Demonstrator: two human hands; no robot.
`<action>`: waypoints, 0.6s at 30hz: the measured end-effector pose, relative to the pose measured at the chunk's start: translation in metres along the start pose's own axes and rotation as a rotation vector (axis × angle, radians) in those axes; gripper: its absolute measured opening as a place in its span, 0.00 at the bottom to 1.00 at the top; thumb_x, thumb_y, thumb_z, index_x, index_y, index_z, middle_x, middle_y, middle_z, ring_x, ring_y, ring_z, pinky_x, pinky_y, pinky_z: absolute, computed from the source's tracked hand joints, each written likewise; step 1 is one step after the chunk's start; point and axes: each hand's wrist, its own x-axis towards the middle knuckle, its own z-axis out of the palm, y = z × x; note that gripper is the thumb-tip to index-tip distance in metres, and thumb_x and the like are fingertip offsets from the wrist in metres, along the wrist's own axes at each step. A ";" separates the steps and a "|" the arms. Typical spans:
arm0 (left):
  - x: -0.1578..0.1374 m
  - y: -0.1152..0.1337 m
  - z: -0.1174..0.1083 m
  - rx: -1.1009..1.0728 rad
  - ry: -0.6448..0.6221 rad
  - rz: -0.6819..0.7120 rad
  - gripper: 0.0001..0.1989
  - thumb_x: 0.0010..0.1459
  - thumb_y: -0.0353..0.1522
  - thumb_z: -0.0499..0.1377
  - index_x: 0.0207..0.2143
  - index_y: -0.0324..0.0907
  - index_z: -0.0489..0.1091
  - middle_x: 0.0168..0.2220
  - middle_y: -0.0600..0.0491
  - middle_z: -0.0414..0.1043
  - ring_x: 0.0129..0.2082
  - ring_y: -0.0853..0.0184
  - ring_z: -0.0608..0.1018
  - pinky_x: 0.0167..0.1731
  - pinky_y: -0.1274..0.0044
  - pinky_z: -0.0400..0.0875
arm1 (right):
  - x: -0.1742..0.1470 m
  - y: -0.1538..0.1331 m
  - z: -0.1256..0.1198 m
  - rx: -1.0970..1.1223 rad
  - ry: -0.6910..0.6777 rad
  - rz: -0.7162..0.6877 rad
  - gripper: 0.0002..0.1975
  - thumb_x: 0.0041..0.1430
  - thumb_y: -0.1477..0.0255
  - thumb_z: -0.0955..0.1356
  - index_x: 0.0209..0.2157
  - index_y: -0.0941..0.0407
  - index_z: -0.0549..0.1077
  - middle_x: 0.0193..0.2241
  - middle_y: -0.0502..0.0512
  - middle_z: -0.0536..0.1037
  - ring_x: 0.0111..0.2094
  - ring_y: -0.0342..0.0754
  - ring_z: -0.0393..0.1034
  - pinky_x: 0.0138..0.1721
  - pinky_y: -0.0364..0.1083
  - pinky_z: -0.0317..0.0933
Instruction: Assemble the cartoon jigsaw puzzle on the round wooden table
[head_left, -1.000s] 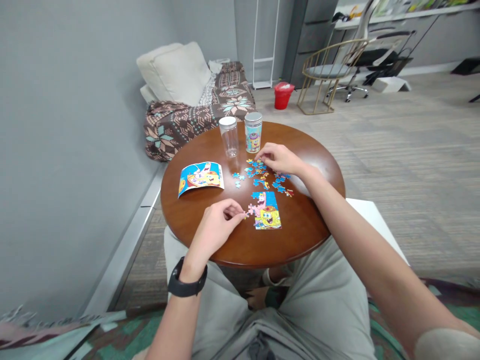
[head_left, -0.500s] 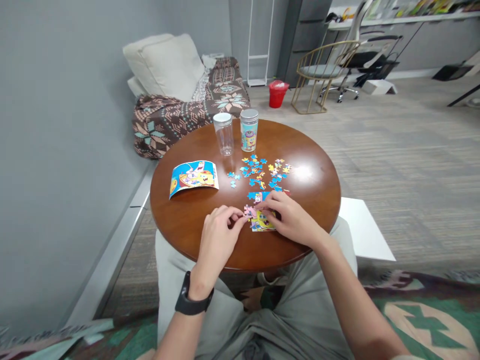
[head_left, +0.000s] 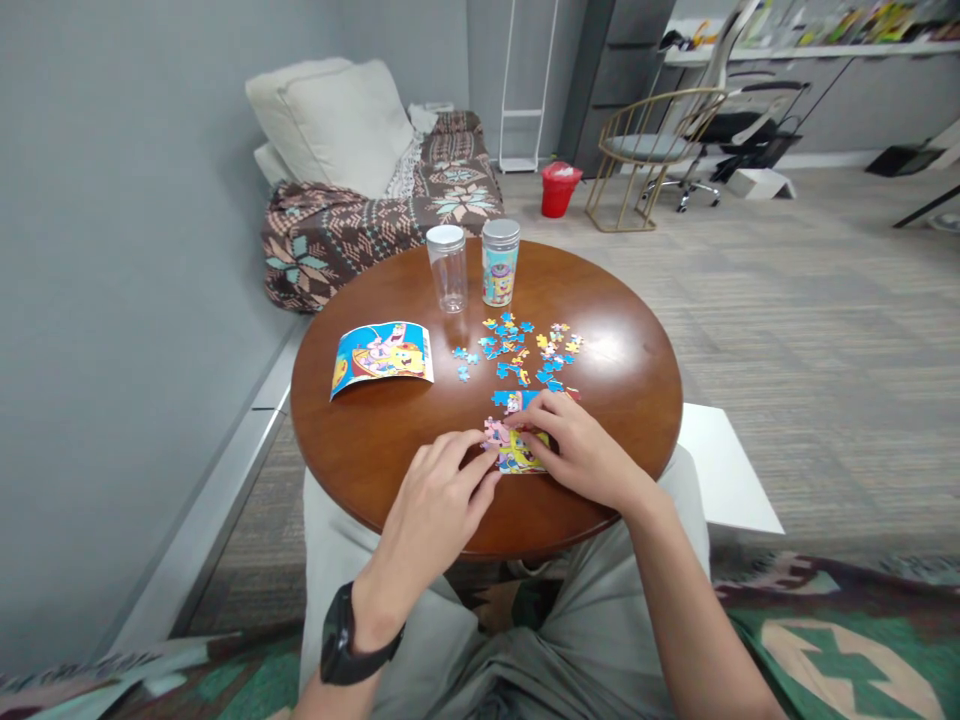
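Observation:
On the round table lies a partly joined jigsaw puzzle (head_left: 517, 456) with a yellow cartoon face and a pink part at its left. My left hand (head_left: 442, 485) reaches its left edge; the fingers are apart and the fingertips touch the pink pieces (head_left: 495, 434). Over the puzzle's right side rests my right hand (head_left: 581, 448), fingers spread and tips on the pieces, hiding part of them. Just beyond is a joined blue strip (head_left: 510, 399) with a pink figure, partly covered by the right hand. Loose puzzle pieces (head_left: 510, 345) lie scattered farther back.
A curved picture sheet (head_left: 384, 358) stands at the left of the brown table (head_left: 360, 450). Two jars are at the back, a clear jar (head_left: 448, 270) and a printed jar (head_left: 500, 265). Beyond are a covered sofa (head_left: 345, 235), a red bin (head_left: 559, 190) and a gold-framed chair (head_left: 645, 150).
My left hand's pinch at the puzzle's left edge has loosened, and its fingers have spread over the pink pieces. The right hand stays on the puzzle. The view has shifted slightly.

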 end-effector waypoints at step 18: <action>0.000 0.005 0.000 0.066 -0.014 0.040 0.13 0.64 0.29 0.52 0.49 0.41 0.70 0.48 0.49 0.74 0.49 0.61 0.72 0.45 0.68 0.68 | 0.000 -0.002 -0.001 -0.004 0.003 0.001 0.11 0.64 0.76 0.61 0.43 0.55 0.73 0.38 0.58 0.71 0.40 0.51 0.66 0.44 0.52 0.63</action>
